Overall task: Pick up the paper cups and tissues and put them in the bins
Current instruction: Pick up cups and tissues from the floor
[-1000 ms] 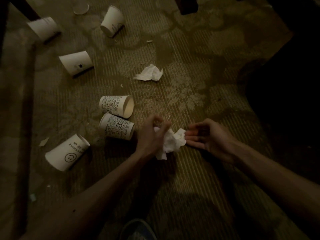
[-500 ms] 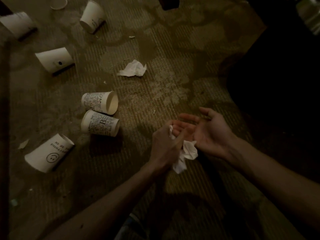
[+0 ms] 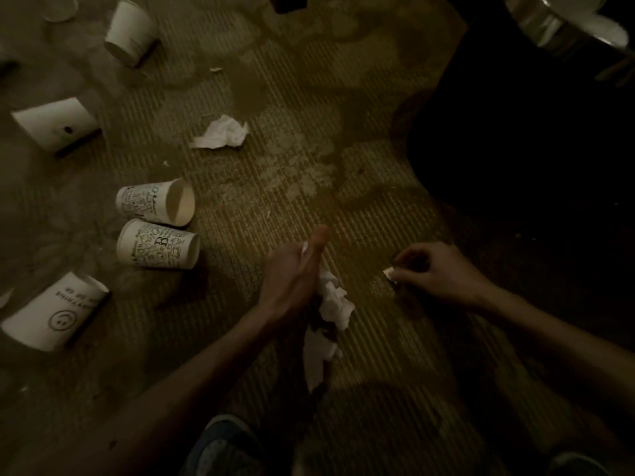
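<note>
**Clutched in the left hand (image 3: 295,274), a wad of tissue (image 3: 335,300); the right hand (image 3: 441,273) pinches a scrap (image 3: 390,272)**

Curled fingers of the left hand hold the wad of tissue, and a loose tail of it hangs from the palm above the carpet (image 3: 343,187). That hand is turned edge-on, one fingertip poking forward, with the forearm coming in from the lower left. The right hand sits low and knuckles-up, apart from it. Its fingertips are bunched tight on the small white scrap, right down at the carpet. Whether the scrap has left the floor, I cannot tell.

Five paper cups lie on their sides, all to the left of the hands. Two are printed with doodles, the upper doodle cup (image 3: 154,202) and the lower doodle cup (image 3: 158,244), side by side with no gap I can see. Nearer, at the left edge, is the smiley cup (image 3: 55,312). Farther back lie the dotted cup (image 3: 55,123) and the far cup (image 3: 130,32).

One loose tissue (image 3: 221,132) lies crumpled on the carpet beyond the doodle cups. One metal bin (image 3: 549,27) shows in the far right corner, well apart from both hands. One shoe (image 3: 223,444) shows at the bottom edge.
</note>
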`<state>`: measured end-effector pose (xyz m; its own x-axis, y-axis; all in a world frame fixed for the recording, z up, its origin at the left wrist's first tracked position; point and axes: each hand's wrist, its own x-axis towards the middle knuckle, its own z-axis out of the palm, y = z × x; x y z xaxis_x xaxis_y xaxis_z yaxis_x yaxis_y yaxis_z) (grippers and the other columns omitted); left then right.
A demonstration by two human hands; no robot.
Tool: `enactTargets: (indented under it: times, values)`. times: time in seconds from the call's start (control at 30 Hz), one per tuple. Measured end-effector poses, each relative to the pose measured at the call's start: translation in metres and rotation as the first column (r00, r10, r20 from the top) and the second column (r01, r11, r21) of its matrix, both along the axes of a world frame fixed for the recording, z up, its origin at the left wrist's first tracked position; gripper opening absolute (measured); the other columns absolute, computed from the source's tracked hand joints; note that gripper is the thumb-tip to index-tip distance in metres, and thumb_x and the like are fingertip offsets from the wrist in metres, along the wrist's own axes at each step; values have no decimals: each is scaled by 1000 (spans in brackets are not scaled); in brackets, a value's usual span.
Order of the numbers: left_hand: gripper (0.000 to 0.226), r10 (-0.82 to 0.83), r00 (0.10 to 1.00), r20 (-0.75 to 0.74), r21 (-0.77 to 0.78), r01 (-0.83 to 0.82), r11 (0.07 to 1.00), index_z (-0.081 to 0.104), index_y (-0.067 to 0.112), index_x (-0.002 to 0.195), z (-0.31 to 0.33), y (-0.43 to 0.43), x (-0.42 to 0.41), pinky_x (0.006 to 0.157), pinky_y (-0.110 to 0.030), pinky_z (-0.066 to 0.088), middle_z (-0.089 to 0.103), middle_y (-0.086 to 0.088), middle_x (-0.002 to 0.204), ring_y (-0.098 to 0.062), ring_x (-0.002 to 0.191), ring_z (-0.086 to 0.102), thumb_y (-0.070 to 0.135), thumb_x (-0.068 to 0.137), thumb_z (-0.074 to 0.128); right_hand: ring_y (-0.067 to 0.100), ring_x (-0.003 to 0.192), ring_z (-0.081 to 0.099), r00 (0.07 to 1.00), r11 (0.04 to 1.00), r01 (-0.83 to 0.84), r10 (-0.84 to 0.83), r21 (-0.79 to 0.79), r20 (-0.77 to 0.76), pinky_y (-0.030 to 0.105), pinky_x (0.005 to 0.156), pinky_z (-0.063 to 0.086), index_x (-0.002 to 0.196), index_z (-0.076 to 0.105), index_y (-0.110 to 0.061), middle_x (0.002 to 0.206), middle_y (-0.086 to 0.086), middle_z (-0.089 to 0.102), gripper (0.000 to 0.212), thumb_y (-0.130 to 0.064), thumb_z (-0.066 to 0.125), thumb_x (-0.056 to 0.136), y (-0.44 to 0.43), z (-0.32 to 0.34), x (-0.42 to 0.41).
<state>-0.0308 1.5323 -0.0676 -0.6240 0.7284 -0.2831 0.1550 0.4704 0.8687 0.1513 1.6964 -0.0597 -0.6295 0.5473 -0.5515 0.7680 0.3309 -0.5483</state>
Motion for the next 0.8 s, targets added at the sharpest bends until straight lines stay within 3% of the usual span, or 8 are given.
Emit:
enactTargets:
  times: [0.07, 0.17, 0.23, 0.33, 0.47, 0.6, 0.7, 0.8]
  values:
    - [72, -1, 1000, 19, -4, 1, 1000, 49, 7, 56, 3, -2, 1, 45, -18, 37, 47, -4, 50, -9, 44, 42, 71, 85, 36, -6, 85, 57, 999, 997, -51, 50, 53, 11, 15, 70, 44, 106, 67, -26, 96, -16, 63, 28, -37, 75, 82, -8, -7, 2]
    - [74, -29, 1000, -7, -26, 29, 999, 62, -5, 69, 3, -8, -2, 61, -37, 54, 66, -15, 65, -24, 59, 64, 67, 83, 49, 6, 87, 61, 996, 979, -88, 89, 182, -2, 24, 74, 46, 105, 69, -20, 100, -6, 68, 23, -33, 73, 86, -14, -13, 0]
    - [45, -55, 998, -35, -23, 54, 998, 71, 6, 77, 2, -14, -5, 69, -42, 56, 71, -6, 75, -19, 72, 69, 49, 88, 63, 8, 85, 61, 994, 972, -94, 105, 213, -37, 24, 72, 45, 100, 71, -17, 97, -4, 70, 16, -30, 68, 91, -15, -12, -3]
    - [2, -106, 992, -69, -23, 104, 994, 70, 28, 90, -4, -26, -8, 80, -22, 49, 69, 18, 93, 4, 92, 64, 29, 90, 70, 3, 85, 63, 980, 987, -116, 132, 110, -151, 22, 73, 49, 93, 73, -21, 91, -11, 68, 13, -33, 67, 90, -27, -6, -14]
    - [11, -166, 982, -95, -50, 162, 985, 63, 45, 95, -10, -37, -7, 80, 0, 39, 61, 33, 97, 22, 97, 55, 34, 93, 64, 8, 83, 61, 947, 960, -228, 257, 160, -191, 30, 72, 46, 94, 77, -22, 92, -6, 69, 20, -39, 69, 87, -55, -3, -34]
    - [25, -223, 974, -29, -118, 218, 969, 66, 33, 112, -18, -37, 0, 75, -2, 38, 65, 21, 104, 18, 93, 55, 47, 97, 51, 3, 74, 59, 932, 929, -333, 351, 162, -97, 23, 61, 41, 91, 78, -23, 91, -5, 70, 21, -40, 65, 90, -67, -6, -38]
    - [29, -219, 976, -7, -128, 216, 968, 68, 30, 109, -20, -37, 10, 70, -4, 41, 67, 19, 95, 14, 85, 59, 46, 100, 46, -8, 70, 60, 975, 985, -172, 170, 1, -145, 8, 57, 40, 91, 78, -23, 85, -11, 71, 15, -36, 70, 88, -70, -6, -36]
    - [30, -184, 983, 17, -119, 185, 975, 64, 33, 85, -19, -37, 17, 61, -5, 40, 67, 18, 77, 10, 76, 62, 44, 102, 42, -3, 62, 65, 985, 966, 61, -99, -251, -142, 14, 54, 47, 85, 78, -26, 71, -10, 73, 9, -30, 71, 88, -75, -2, -40]
